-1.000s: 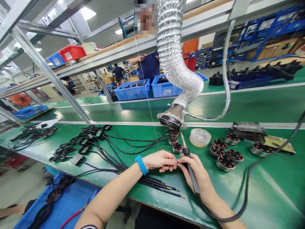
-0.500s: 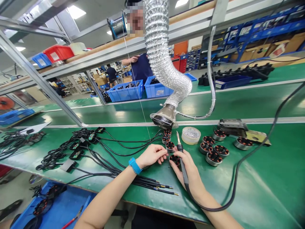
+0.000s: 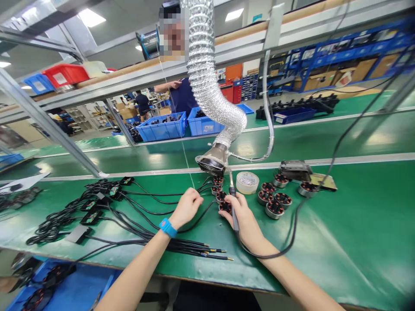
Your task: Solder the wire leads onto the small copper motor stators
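My left hand (image 3: 187,208), wearing a blue wristband (image 3: 167,227), is closed on the thin solder wire (image 3: 186,160) that runs down from above. The grip point is hidden by my fingers. My right hand (image 3: 244,220) holds a soldering iron (image 3: 232,196), tip pointing up and away. Its thumb and fingers also touch the nearest motor stator (image 3: 224,207), a metal ring with copper windings. Just beyond stands another stator (image 3: 221,196), in a row with two more under the fume extractor hood (image 3: 212,160). Black cables (image 3: 149,194) lead toward this row.
A round translucent tub (image 3: 247,182) sits right of the iron, beside several loose stators (image 3: 275,209). Bundled cables with small circuit boards (image 3: 92,216) cover the left side. Stripped cable ends (image 3: 223,255) lie near the front edge. A person (image 3: 181,93) stands behind the blue bins (image 3: 162,128).
My left hand has drawn away leftward from the stators, with the wire following. My right hand has pushed the nearest stator up against the row. The whole view has shifted slightly.
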A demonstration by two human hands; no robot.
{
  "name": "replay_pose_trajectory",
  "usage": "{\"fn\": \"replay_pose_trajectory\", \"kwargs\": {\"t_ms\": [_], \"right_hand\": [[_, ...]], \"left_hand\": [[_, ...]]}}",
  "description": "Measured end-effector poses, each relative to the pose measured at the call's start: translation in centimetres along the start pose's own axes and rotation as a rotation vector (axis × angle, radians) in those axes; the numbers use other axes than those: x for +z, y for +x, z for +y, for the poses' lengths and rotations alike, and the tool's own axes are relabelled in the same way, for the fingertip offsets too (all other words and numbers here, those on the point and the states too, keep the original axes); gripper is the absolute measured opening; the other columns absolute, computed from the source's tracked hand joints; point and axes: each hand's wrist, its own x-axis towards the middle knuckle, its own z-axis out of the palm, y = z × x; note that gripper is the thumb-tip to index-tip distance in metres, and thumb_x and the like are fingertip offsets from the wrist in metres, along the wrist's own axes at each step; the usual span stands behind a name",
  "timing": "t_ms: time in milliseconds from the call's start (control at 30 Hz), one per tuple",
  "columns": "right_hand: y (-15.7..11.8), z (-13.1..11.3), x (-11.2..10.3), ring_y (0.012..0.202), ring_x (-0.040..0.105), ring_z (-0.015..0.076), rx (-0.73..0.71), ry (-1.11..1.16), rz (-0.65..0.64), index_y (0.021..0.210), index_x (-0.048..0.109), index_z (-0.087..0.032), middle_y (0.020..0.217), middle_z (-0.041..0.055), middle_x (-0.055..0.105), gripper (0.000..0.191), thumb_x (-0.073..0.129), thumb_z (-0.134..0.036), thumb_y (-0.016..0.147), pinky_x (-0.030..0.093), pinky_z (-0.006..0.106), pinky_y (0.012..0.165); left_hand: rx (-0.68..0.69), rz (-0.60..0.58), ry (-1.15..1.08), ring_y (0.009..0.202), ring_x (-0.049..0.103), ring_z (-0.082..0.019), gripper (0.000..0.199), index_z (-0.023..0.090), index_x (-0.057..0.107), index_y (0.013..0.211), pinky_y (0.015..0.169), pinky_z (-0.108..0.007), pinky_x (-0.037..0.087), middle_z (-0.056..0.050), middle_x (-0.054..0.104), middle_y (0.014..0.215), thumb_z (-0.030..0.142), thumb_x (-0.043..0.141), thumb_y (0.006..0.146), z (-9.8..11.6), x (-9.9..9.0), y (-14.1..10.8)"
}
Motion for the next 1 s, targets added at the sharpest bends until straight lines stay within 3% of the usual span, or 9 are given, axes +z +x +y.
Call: {"fn": "replay_pose_trajectory", "kwargs": {"t_ms": [67,133,200,300,433,567,667,833,1000], "right_hand": [[0.5,0.1,-0.2,0.089,0.065,0.0216,-0.019,-0.027,-0.043,0.119,0.047,-0.022,0.124,0.0107,0.048,0.028,0.058,-0.023,0.094,0.057,0.034,0.078],[0.7,0.4,-0.1,0.086,0.065,0.0218,-0.046,-0.067,-0.031,0.12,0.049,-0.022,0.124,0.0115,0.049,0.026,0.055,-0.029,0.096,0.057,0.034,0.075],[0.6,0.9,0.2,0.083,0.066,0.0223,-0.071,-0.106,0.039,0.119,0.051,-0.021,0.122,0.0127,0.052,0.027,0.05,-0.04,0.099,0.056,0.033,0.071],[0.6,1.6,0.7,0.076,0.066,0.023,-0.117,-0.142,0.128,0.117,0.055,-0.02,0.121,0.0141,0.055,0.041,0.045,-0.055,0.099,0.053,0.032,0.06],[0.6,1.8,0.6,0.073,0.066,0.0267,-0.16,-0.151,0.104,0.117,0.056,-0.02,0.119,0.0156,0.057,0.055,0.037,-0.067,0.096,0.051,0.035,0.052],[0.5,1.5,0.6,0.076,0.064,0.0289,-0.123,-0.107,0.094,0.119,0.055,-0.022,0.116,0.0146,0.056,0.059,0.036,-0.072,0.094,0.049,0.038,0.056],[0.4,1.3,0.9,0.073,0.063,0.0269,-0.067,-0.079,0.095,0.12,0.055,-0.023,0.115,0.014,0.056,0.053,0.04,-0.068,0.095,0.05,0.039,0.062],[0.3,1.2,1.2,0.083,0.064,0.0268,-0.081,-0.084,0.126,0.118,0.055,-0.021,0.115,0.0138,0.056,0.05,0.046,-0.065,0.096,0.052,0.038,0.072],[0.1,0.9,0.9,0.089,0.065,0.0225,-0.096,-0.078,0.107,0.118,0.053,-0.02,0.115,0.0114,0.055,0.034,0.054,-0.047,0.098,0.054,0.033,0.076]], "left_hand": [[0.019,0.222,-0.086,0.107,0.057,-0.018,0.028,0.014,0.063,0.074,0.096,-0.033,0.046,-0.01,0.059,0.114,0.023,0.047,0.095,0.5,-1.1,-0.9],[0.098,0.318,-0.141,0.116,0.055,-0.018,0.027,0.015,0.063,0.082,0.102,-0.033,0.045,-0.011,0.055,0.127,0.023,0.043,0.098,1.0,-2.4,-2.6],[0.193,0.236,-0.077,0.118,0.056,-0.017,0.028,0.017,0.064,0.093,0.102,-0.03,0.046,-0.011,0.057,0.127,0.023,0.037,0.101,1.3,-3.4,-4.6],[0.27,-0.086,0.253,0.108,0.06,-0.017,0.031,0.018,0.062,0.103,0.093,-0.027,0.049,-0.01,0.063,0.115,0.024,0.032,0.103,0.5,-4.4,-7.2],[0.12,-0.382,0.681,0.082,0.063,-0.017,0.026,0.016,0.062,0.095,0.074,-0.026,0.051,-0.007,0.063,0.094,0.02,0.037,0.1,-2.5,-7.5,-9.5],[-0.047,-0.436,0.857,0.083,0.064,-0.016,0.02,0.017,0.062,0.095,0.071,-0.025,0.05,-0.006,0.062,0.097,0.015,0.042,0.095,-5.6,-12.0,-10.3],[-0.07,-0.446,0.894,0.084,0.064,-0.016,0.025,0.016,0.061,0.103,0.073,-0.025,0.049,-0.008,0.061,0.099,0.006,0.041,0.092,-7.7,-14.0,-10.0],[-0.054,-0.486,0.929,0.083,0.064,-0.017,0.021,0.015,0.059,0.099,0.075,-0.026,0.049,-0.008,0.062,0.094,0.01,0.039,0.096,-10.1,-14.3,-9.5],[-0.061,-0.464,0.96,0.083,0.065,-0.019,0.02,0.013,0.056,0.101,0.074,-0.028,0.049,-0.011,0.063,0.095,0.012,0.037,0.098,-12.0,-14.7,-9.2]]}}
